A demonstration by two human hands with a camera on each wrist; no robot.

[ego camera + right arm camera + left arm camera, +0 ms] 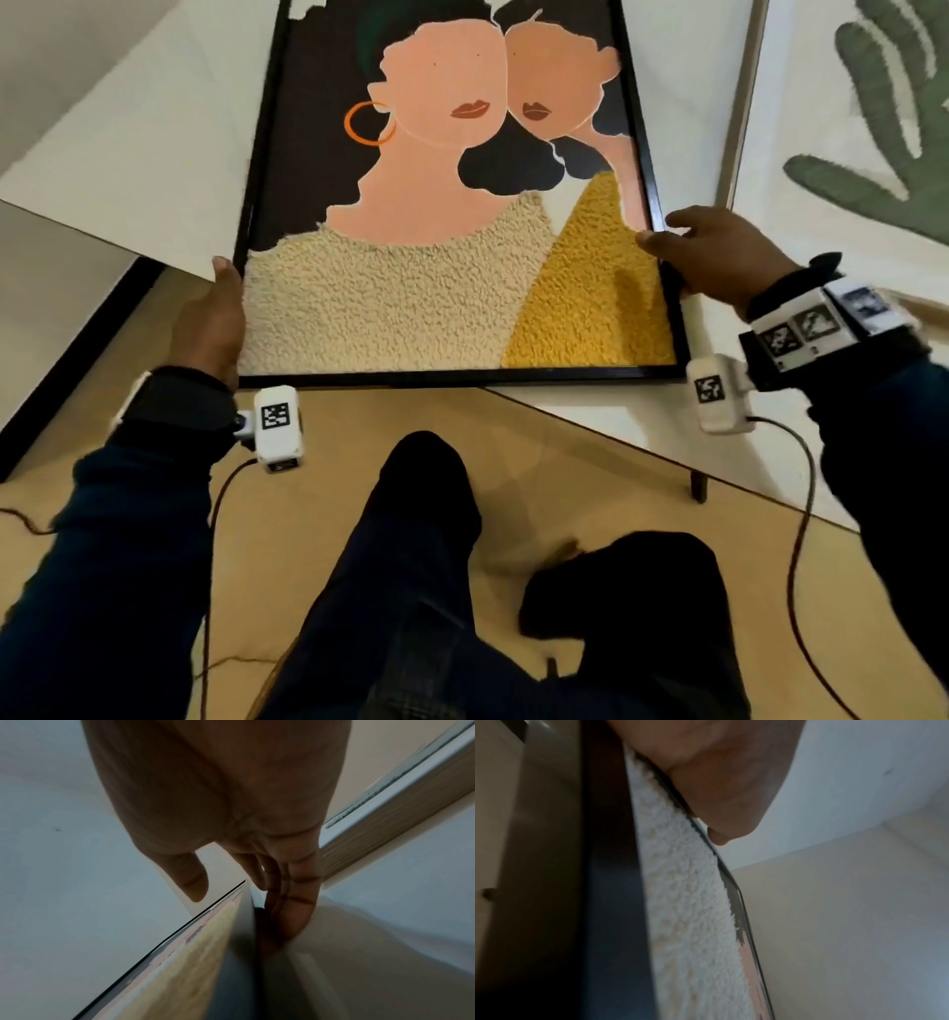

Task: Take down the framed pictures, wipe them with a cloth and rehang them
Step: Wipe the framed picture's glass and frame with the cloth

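Observation:
A large black-framed picture [436,231] of two faces with fuzzy cream and yellow clothing stands upright before a white wall. My left hand [215,318] grips its lower left edge, thumb on the front. The left wrist view shows that hand [718,770] lying against the picture's [693,912] front edge. My right hand [703,257] holds the lower right edge with the thumb across the front. In the right wrist view its fingers [295,902] lie behind the picture [180,963]. No cloth is in view.
A second picture [847,128] with a green cactus shape and a pale frame [385,821] hangs just to the right. A low table edge [616,426] with a dark leg [697,485] sits below it. My dark-trousered legs [411,539] are over the wooden floor.

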